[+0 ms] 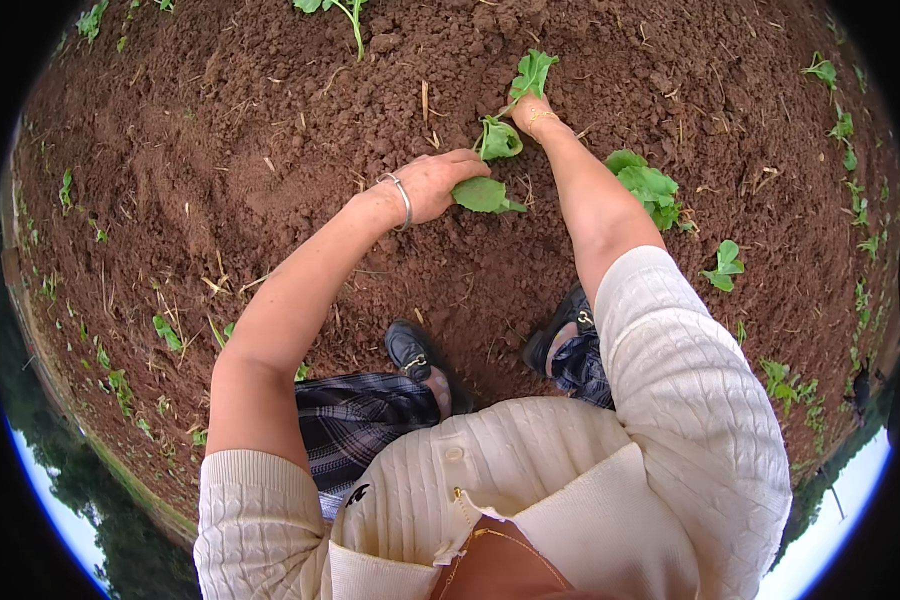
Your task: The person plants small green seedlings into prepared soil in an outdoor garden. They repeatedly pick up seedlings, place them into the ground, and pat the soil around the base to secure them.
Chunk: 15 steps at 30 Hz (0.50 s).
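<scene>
My left hand [436, 182], with a silver bangle at its wrist, rests low at a young leafy plant [501, 140] in red-brown soil. One broad green leaf [481, 194] spreads from beneath its thumb side; whether the fingers hold the stem or a leaf cannot be told. Farther forward and to the right, my right hand [531, 112] reaches down to the soil behind an upper leaf [534, 73] of the plant. A thin gold bracelet circles that wrist. The right fingertips are hidden by the leaf and the soil.
Another leafy plant [649, 187] grows beside my right forearm, with a small seedling [724, 266] nearer. A further plant [358, 30] stands at the top edge. My black shoes [412, 352] stand on loose soil [270, 180] strewn with straw. Seedlings line both sides.
</scene>
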Each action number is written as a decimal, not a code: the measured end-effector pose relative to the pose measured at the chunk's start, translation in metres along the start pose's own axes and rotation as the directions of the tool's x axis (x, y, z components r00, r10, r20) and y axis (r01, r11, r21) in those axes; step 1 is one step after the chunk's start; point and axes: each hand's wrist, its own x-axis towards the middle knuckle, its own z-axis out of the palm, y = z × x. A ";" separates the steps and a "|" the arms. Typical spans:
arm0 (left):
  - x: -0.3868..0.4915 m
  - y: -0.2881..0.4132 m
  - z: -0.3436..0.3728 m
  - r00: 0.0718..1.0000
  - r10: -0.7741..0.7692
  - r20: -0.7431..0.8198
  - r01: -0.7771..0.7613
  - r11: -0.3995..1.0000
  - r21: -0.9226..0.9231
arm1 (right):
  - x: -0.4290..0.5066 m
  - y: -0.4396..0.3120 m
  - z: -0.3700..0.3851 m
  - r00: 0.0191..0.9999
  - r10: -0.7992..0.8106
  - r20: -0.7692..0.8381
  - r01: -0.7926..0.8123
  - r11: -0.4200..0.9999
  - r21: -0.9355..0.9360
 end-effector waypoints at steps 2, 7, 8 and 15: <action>-0.039 0.010 -0.031 0.993 -0.017 -0.118 0.016 1.000 -0.004 | -0.021 -0.003 -0.020 0.991 -0.129 0.024 0.129 0.927 -0.351; -0.155 -0.039 -0.046 0.832 -0.307 -0.463 0.378 0.923 0.068 | -0.114 0.008 -0.054 0.953 -0.271 -0.135 0.239 0.946 -0.218; -0.180 -0.057 -0.031 0.769 -0.426 -0.477 0.504 0.863 0.040 | -0.130 0.008 -0.058 0.977 -0.165 -0.138 0.131 0.965 -0.226; -0.260 -0.082 0.102 0.540 -0.840 -0.055 0.841 0.541 0.006 | -0.171 0.004 -0.062 0.953 -0.293 -0.074 0.233 0.868 -0.439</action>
